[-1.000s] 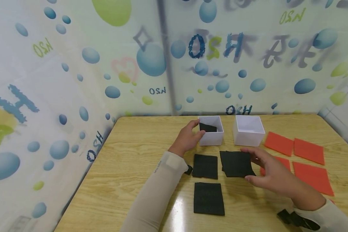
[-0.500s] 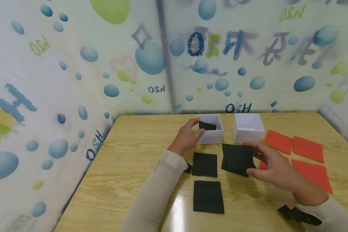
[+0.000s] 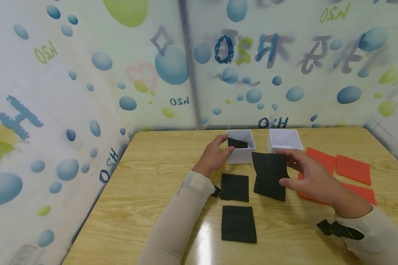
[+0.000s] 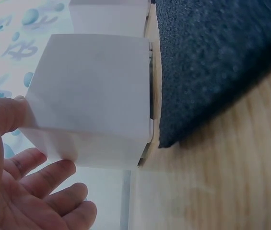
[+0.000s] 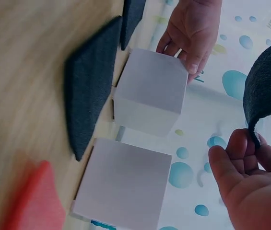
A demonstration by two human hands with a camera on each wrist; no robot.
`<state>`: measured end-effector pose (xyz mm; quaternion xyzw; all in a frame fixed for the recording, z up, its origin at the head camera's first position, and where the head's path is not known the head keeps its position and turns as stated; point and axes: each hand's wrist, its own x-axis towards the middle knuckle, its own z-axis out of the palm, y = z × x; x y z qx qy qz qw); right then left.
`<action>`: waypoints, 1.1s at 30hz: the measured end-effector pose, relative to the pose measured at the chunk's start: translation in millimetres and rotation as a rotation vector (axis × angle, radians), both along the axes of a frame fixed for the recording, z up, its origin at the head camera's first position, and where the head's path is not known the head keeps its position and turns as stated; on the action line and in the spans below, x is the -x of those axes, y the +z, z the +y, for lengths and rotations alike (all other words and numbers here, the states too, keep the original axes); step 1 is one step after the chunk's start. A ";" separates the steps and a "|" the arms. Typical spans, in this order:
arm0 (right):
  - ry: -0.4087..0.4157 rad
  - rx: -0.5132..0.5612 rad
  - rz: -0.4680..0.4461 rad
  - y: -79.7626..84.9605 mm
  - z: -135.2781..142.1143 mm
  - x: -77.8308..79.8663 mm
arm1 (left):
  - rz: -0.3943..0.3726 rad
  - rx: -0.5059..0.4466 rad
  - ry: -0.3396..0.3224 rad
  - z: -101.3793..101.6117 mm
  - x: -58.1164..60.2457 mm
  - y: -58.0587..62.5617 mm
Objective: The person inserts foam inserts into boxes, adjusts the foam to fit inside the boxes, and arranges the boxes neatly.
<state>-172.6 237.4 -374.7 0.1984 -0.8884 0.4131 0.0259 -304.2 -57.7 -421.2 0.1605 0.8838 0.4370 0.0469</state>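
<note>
My left hand point(image 3: 215, 156) grips the near left corner of a white open-topped box point(image 3: 241, 156), thumb at its rim. Inside that box stands a black foam piece point(image 3: 237, 143). My right hand point(image 3: 313, 180) pinches the right edge of a black foam square point(image 3: 268, 162), raised off the table. In the right wrist view this held foam square point(image 5: 269, 81) curves over between thumb and fingers. Under it, another black square point(image 3: 270, 189) lies on the table, partly covered. Two more black squares lie to its left, the upper black square point(image 3: 234, 187) and the lower black square point(image 3: 238, 223).
A second white box point(image 3: 285, 139) stands to the right of the first, its front partly behind the right hand and held foam. Several red foam squares point(image 3: 353, 169) lie at the table's right, some behind the right arm. A patterned wall point(image 3: 152, 114) borders the wooden table point(image 3: 159, 147).
My right hand has lifted the black foam square up from the table toward the boxes, uncovering more of the square below. My left hand stays at the left box.
</note>
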 end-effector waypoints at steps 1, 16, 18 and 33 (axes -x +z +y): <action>-0.005 -0.010 -0.006 1.7 -0.6 2.3 | -0.001 0.000 0.000 0.0 0.0 0.1; 0.025 -0.009 -0.055 23.0 -11.8 32.6 | 0.011 -0.002 -0.010 0.0 0.9 -1.0; 0.022 -0.025 -0.050 24.6 -12.8 37.9 | 0.009 -0.004 -0.012 -0.2 0.9 -0.2; -0.016 -0.130 -0.065 36.7 -28.2 78.3 | -0.001 -0.001 -0.010 -1.2 -0.8 2.1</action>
